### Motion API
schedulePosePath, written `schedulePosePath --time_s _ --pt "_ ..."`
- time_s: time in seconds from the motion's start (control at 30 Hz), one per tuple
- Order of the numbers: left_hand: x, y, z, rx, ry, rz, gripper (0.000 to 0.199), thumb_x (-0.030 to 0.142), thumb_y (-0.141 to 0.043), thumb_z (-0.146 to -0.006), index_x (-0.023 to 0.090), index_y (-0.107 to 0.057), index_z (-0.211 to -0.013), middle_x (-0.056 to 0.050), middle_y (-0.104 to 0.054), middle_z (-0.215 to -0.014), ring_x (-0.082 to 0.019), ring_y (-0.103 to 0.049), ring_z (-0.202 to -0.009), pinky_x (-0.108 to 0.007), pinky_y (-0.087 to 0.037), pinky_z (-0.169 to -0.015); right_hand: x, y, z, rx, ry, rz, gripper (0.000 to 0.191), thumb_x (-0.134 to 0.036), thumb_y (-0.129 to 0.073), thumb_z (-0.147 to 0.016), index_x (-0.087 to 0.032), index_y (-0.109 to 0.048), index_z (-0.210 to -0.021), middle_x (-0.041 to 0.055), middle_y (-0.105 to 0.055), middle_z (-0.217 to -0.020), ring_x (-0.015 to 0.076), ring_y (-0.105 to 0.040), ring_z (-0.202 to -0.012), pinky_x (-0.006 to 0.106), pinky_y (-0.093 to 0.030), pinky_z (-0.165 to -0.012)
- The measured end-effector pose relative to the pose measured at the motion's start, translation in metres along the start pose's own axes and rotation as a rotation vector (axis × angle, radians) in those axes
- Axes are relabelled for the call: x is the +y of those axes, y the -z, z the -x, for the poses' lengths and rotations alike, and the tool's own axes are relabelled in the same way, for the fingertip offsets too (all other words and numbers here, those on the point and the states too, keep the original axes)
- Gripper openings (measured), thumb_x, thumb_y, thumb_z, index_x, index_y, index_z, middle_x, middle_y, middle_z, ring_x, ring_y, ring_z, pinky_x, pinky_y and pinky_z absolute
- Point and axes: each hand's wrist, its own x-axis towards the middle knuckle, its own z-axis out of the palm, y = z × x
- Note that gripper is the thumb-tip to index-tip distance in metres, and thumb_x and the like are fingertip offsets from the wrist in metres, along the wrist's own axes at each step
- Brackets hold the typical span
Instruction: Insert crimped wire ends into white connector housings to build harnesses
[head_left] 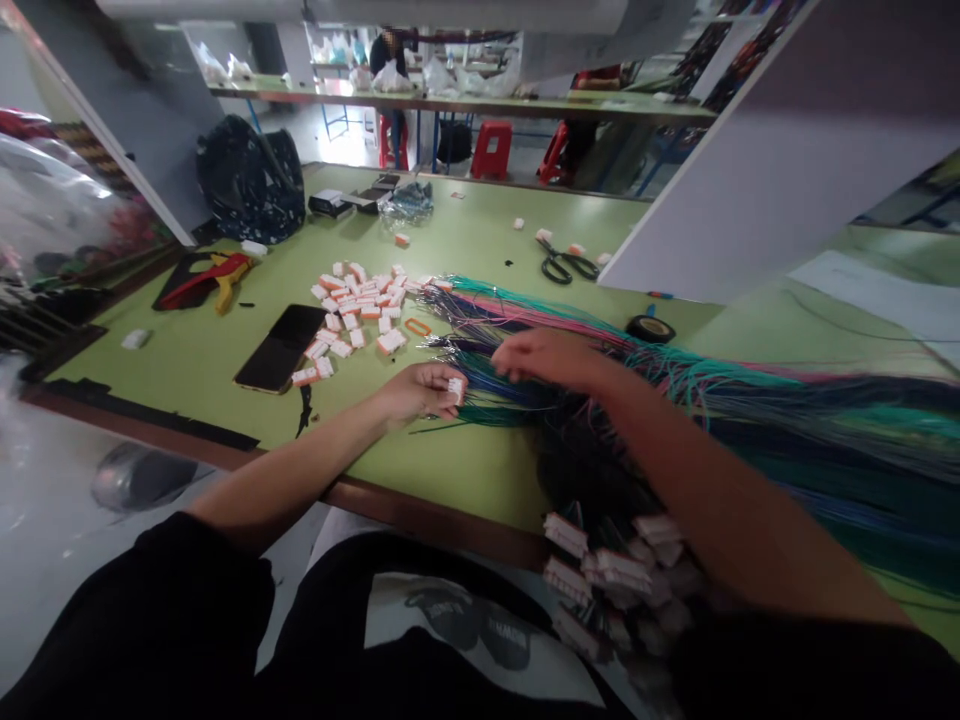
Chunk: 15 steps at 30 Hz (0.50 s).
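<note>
My left hand (420,392) is closed around a small white connector (455,388) near the table's front edge. To its right, my right hand (529,357) hovers over the wire bundles; whether its fingers hold a wire is too blurred to tell. Long teal, pink, blue and dark wires (675,365) run across the table to the right, their stripped ends pointing left. Many white and orange connectors (367,297) lie in a loose pile beyond my left hand. Below my right forearm, a cluster of white connectors with wires attached (619,572) hangs at the table's edge.
A phone (283,348) lies left of the pile, with a red and yellow tool (210,282) farther left. Black scissors (566,264) and black tape (649,328) lie beyond the wires. A slanted white panel (757,150) rises at right. A person (388,60) is in the background.
</note>
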Motion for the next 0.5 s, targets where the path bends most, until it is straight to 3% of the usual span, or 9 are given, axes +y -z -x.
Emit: schedulePosePath --time_s 0.07,0.13,0.23,0.33,0.5 --pt "0.002 0.0 0.001 -0.012 0.003 -0.005 0.036 0.017 -0.084 -0.05 0.011 -0.06 -0.077 0.001 -0.062 -0.064 -0.008 -0.06 -0.055 -0.02 -0.05 -0.057 0.027 0.026 -0.011 0.22 -0.108 0.227 0.021 -0.02 -0.05 -0.074 -0.019 -0.071 -0.071 0.0029 -0.069 -0.07 0.0139 -0.058 -0.063 0.025 -0.038 -0.059" --pt "0.002 0.001 0.0 -0.023 0.014 -0.009 0.036 0.017 -0.084 -0.05 0.011 -0.06 -0.076 0.001 -0.062 -0.064 -0.007 -0.06 -0.055 -0.02 -0.049 -0.057 0.051 0.042 -0.021 0.336 -0.203 0.46 0.022 -0.014 -0.051 -0.071 -0.017 -0.072 -0.073 0.0065 -0.07 -0.079 0.0178 -0.059 -0.074 0.027 -0.038 -0.062" --pt "0.0 0.004 -0.003 -0.034 0.028 -0.01 0.035 0.016 -0.083 -0.051 0.011 -0.06 -0.077 0.001 -0.062 -0.064 -0.007 -0.059 -0.055 -0.019 -0.048 -0.056 0.067 0.041 -0.032 0.297 -0.257 0.628 0.025 -0.017 -0.05 -0.075 -0.019 -0.073 -0.086 0.0081 -0.071 -0.094 0.0201 -0.059 -0.083 0.028 -0.038 -0.065" --pt "-0.004 0.007 -0.006 -0.041 0.029 0.004 0.036 0.016 -0.083 -0.051 0.011 -0.061 -0.079 0.001 -0.062 -0.064 -0.007 -0.059 -0.056 -0.019 -0.048 -0.057 0.065 0.027 -0.038 0.231 -0.271 0.711 0.027 -0.017 -0.048 -0.078 -0.018 -0.072 -0.091 0.0117 -0.069 -0.1 0.0209 -0.059 -0.086 0.028 -0.038 -0.065" --pt "-0.005 0.008 -0.008 -0.067 0.034 0.022 0.036 0.016 -0.083 -0.05 0.011 -0.061 -0.079 0.001 -0.062 -0.064 -0.007 -0.059 -0.056 -0.02 -0.048 -0.057 0.067 0.033 -0.035 0.309 -0.232 0.552 0.023 -0.015 -0.05 -0.073 -0.017 -0.072 -0.082 0.0094 -0.07 -0.089 0.0213 -0.059 -0.083 0.028 -0.039 -0.067"
